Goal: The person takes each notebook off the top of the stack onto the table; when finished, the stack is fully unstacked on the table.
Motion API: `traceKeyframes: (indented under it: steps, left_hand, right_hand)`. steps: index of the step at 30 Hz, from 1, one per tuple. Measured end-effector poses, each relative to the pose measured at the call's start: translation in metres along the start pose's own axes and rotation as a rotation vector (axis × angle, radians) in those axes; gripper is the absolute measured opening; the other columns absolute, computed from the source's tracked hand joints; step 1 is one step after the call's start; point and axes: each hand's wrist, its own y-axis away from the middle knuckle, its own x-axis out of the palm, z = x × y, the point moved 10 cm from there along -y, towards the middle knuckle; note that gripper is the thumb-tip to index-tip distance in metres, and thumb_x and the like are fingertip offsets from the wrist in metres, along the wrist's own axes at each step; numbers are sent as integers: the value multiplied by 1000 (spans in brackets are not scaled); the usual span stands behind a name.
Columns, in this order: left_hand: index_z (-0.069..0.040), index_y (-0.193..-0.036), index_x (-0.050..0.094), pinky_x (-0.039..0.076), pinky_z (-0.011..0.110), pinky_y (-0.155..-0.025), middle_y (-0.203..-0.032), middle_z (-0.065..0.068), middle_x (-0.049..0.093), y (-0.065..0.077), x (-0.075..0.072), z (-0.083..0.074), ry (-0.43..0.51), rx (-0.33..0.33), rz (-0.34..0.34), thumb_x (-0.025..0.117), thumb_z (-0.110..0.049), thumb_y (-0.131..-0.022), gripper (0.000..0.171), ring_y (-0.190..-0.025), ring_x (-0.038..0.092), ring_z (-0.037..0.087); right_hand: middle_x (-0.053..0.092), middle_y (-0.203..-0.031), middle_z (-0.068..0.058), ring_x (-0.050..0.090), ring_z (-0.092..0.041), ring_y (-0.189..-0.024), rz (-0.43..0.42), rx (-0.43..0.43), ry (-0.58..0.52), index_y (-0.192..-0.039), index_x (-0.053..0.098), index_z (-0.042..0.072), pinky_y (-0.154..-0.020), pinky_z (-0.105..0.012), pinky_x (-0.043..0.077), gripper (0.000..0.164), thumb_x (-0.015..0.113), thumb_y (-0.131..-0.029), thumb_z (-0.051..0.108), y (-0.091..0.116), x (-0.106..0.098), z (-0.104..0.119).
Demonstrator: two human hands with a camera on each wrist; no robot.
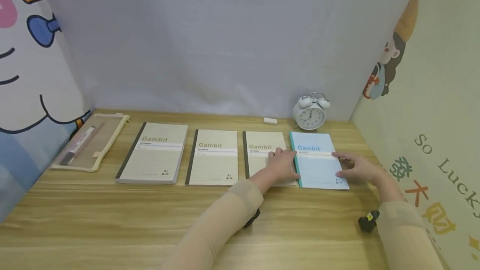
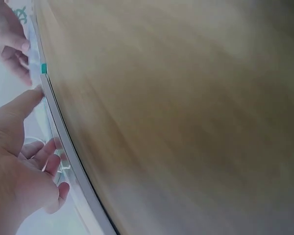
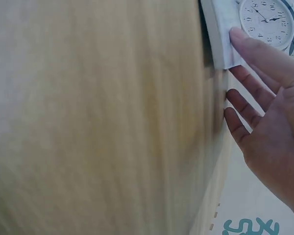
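Your right hand [image 1: 358, 169] is loose, its thumb and a finger touching the right edge of the blue notebook [image 1: 316, 174]. Your left hand [image 1: 279, 166] is spread over the cream notebook [image 1: 262, 141] beside it, gripping nothing. The blue notebook lies flat on the surface [image 1: 180, 224], near the clock [image 1: 310, 116]. Push one side too hard and it might turn crooked; push it back and it could bump the clock.

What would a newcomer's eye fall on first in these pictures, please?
Probably the blue notebook at the right end of the row of four, with the left hand at its teal spine and the right hand at its opposite edge. Next, likely the white alarm clock standing behind it.
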Motion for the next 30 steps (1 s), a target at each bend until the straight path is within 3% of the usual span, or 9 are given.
traceKeyframes:
  steps: [7, 14, 21, 30]
  left_hand:
    - [-18, -143, 40, 30, 38, -98, -139, 1, 47, 3, -4, 3, -6, -8, -5, 70, -52, -79, 79, -121, 39, 21]
    - [-17, -143, 41, 27, 45, -103, -131, -4, 55, 9, -23, 13, 128, -6, -25, 77, -51, -73, 86, -120, 40, 21]
    - [-15, -144, 39, 31, 40, -92, -126, -4, 58, 24, -52, 17, 167, 30, -19, 73, -52, -76, 84, -115, 42, 21]
    - [-16, -143, 41, 31, 46, -98, -131, -3, 56, 50, -96, 23, 99, 145, -11, 71, -52, -78, 81, -124, 39, 24]
  right_hand:
    - [29, -146, -30, 29, -54, -129, -1, 12, -23, -142, 37, 1, -100, -67, 25, 74, 71, -84, 29, -2, 1, -2]
    - [34, -143, -30, 33, -52, -126, -10, 22, -2, -143, 35, 0, -95, -68, 31, 69, 66, -88, 31, -6, -6, 11]
    - [39, -141, -27, 36, -47, -125, -51, -62, 47, -143, 36, 1, -94, -64, 35, 63, 58, -94, 33, -8, -21, 45]
    - [38, -143, -22, 36, -44, -129, -63, -142, 48, -145, 35, 6, -96, -60, 38, 59, 51, -97, 37, -15, -34, 109]
